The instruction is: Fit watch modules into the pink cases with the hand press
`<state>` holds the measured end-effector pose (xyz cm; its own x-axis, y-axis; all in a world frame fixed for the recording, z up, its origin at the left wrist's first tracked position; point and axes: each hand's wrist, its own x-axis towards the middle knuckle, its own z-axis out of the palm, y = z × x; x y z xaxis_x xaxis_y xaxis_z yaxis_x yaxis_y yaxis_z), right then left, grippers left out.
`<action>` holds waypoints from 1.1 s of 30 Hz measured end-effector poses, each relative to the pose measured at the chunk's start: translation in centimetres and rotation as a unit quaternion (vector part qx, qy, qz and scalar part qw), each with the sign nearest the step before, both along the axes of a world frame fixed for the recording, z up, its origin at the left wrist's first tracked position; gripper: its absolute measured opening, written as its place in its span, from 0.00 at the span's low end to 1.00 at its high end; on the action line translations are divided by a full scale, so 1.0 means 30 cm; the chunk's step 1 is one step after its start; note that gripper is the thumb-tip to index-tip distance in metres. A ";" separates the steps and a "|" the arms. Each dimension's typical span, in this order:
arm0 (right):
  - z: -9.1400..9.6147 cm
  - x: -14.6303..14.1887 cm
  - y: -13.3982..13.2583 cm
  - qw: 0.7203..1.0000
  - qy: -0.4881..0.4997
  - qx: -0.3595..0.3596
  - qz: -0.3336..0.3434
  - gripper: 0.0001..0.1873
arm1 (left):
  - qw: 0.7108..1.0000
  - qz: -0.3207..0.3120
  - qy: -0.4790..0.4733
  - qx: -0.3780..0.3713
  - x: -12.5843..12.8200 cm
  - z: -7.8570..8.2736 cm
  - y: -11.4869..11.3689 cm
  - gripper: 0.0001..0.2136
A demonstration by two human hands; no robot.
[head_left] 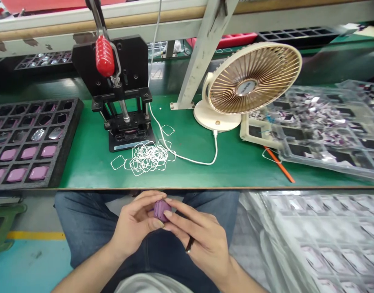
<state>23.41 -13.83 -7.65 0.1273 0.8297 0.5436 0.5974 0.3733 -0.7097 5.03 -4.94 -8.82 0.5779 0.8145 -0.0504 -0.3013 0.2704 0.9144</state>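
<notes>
Between my two hands, just below the bench's front edge and over my lap, is a small purple plastic case (pixel 161 211) with rounded corners. My left hand (pixel 137 221) pinches it from the left with thumb and fingers. From the other side, my right hand (pixel 202 234) closes on it, thumb and fingertips against its face; a dark ring is on one finger. Parts of the case are hidden behind the fingers. Ahead on the green bench lies a heap of thin white square ring gaskets (pixel 148 156), a few apart from the pile.
A black hand press (pixel 126 114) with a red handle (pixel 104 56) stands behind the gaskets. At left, a foam tray (pixel 60 162) holds purple cases. A fan (pixel 248 85) with its white cable, an orange stick (pixel 280 165) and clear parts trays (pixel 327 160) are rightward. Plastic-covered trays (pixel 266 228) sit lower right.
</notes>
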 end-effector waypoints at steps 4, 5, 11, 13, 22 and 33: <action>-0.010 0.001 -0.004 0.999 -0.047 0.013 0.012 0.16 | 1.000 0.004 0.005 0.006 0.002 0.000 0.008 0.21; -0.016 -0.002 -0.007 0.998 -0.057 0.015 0.013 0.16 | 1.000 0.006 0.005 0.008 0.003 0.000 0.009 0.21; -0.058 -0.038 -0.017 0.995 -0.101 0.018 -0.014 0.23 | 0.999 0.035 0.008 0.001 0.018 -0.001 -0.021 0.18; -0.056 -0.047 -0.009 0.995 -0.098 0.018 -0.017 0.21 | 0.996 0.067 0.037 -0.042 0.022 0.002 -0.034 0.17; 0.017 -0.039 0.055 0.992 -0.083 -0.086 0.043 0.05 | 0.991 0.110 0.002 -0.082 0.009 0.018 -0.011 0.12; 0.056 -0.044 0.129 0.919 0.259 -0.248 0.162 0.24 | 0.925 0.077 0.164 0.334 -0.068 0.052 0.041 0.27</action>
